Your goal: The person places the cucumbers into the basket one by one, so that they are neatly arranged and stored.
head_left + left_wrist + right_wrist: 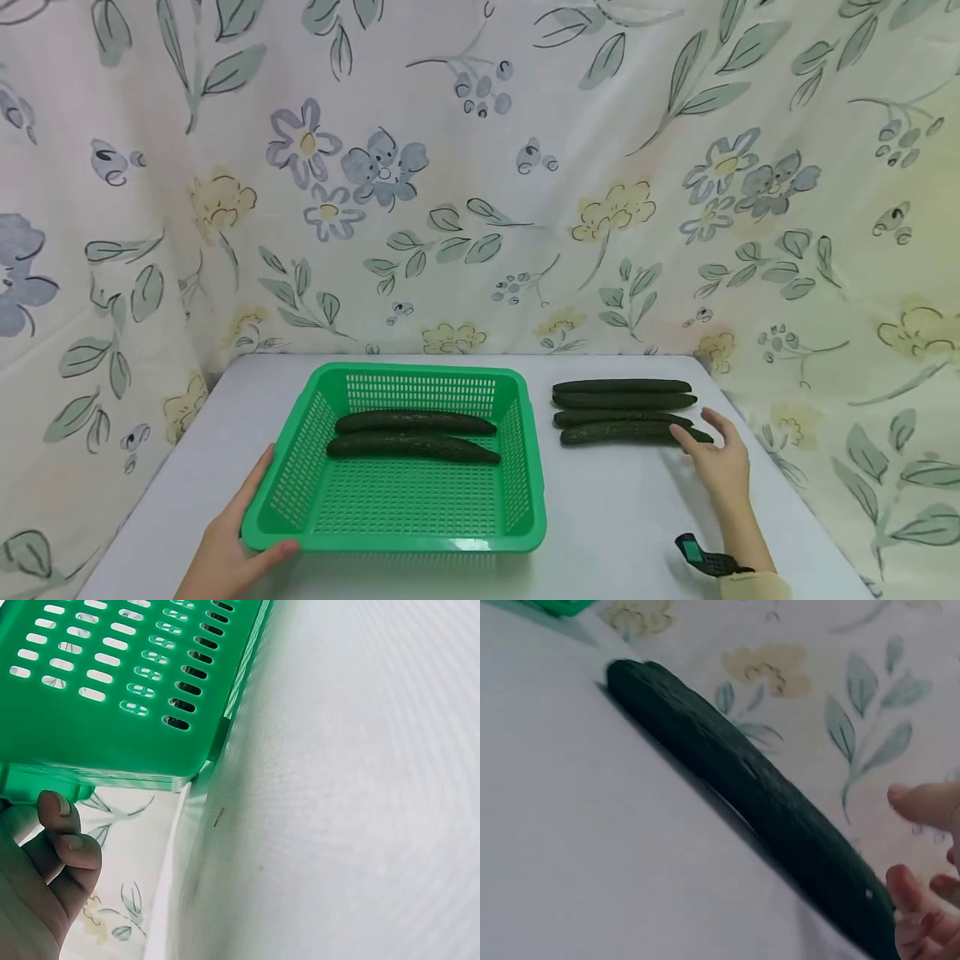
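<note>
My left hand (pixel 238 537) holds the green plastic basket (pixel 397 543) at its near left corner, thumb by the front rim and fingers along the left side. In the left wrist view, curled fingers (pixel 79 851) sit just under the basket's rim (pixel 45 784). Two dark green cucumbers (pixel 416 422) lie side by side inside the basket. To its right, several more cucumbers (pixel 622 387) lie in a row on the table. My right hand (pixel 722 458) is at the right end of the nearest cucumber (pixel 615 432), thumb and fingers spread apart. The right wrist view shows that cucumber (pixel 727 787) beside the fingertips (pixel 904 889).
A white table (pixel 600 508) carries everything. Floral cloth (pixel 480 167) hangs behind it and along both sides. On the right wrist is a black band (pixel 712 562). The basket's walls (pixel 300 467) are perforated and slope outward to a wide rim.
</note>
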`<action>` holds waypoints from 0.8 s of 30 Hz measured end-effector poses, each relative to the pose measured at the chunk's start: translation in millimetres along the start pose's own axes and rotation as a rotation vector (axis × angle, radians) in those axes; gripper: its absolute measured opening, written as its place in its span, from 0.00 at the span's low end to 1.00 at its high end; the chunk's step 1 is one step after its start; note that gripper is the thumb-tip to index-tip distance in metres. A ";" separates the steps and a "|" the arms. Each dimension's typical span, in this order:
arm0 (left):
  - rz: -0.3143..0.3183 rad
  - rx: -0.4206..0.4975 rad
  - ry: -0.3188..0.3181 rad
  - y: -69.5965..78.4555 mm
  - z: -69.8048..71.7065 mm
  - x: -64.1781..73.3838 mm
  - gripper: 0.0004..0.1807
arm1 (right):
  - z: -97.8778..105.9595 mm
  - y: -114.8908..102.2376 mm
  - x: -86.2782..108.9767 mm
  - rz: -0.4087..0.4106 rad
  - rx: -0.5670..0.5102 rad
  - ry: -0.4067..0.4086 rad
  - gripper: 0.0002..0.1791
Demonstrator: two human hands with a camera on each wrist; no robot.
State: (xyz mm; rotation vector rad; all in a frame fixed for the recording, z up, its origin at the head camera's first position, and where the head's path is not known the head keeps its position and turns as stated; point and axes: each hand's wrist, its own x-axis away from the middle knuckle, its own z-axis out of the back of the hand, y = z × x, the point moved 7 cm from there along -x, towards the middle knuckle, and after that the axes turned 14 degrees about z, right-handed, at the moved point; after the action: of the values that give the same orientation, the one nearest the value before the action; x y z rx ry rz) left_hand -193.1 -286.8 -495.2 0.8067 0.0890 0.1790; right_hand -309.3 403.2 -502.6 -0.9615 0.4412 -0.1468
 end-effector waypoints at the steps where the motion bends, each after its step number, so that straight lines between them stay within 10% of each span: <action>1: 0.003 -0.003 0.001 -1.0 -0.1 -0.4 0.66 | 2.3 6.9 -3.1 -0.033 -0.026 0.012 0.49; 8: -0.002 -0.005 0.004 -4.2 -4.3 0.4 0.66 | 6.5 44.3 -1.8 -0.185 -0.087 0.016 0.57; 24: 0.032 0.046 -0.042 -1.3 -3.9 -0.2 0.67 | -5.5 49.9 -10.4 -0.069 0.099 -0.147 0.48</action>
State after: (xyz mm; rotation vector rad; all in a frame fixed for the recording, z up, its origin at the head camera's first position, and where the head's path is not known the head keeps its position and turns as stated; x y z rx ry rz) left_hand -193.8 -285.0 -498.8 0.8581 0.0408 0.1911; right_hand -324.6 430.7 -543.0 -0.8841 0.2634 -0.1580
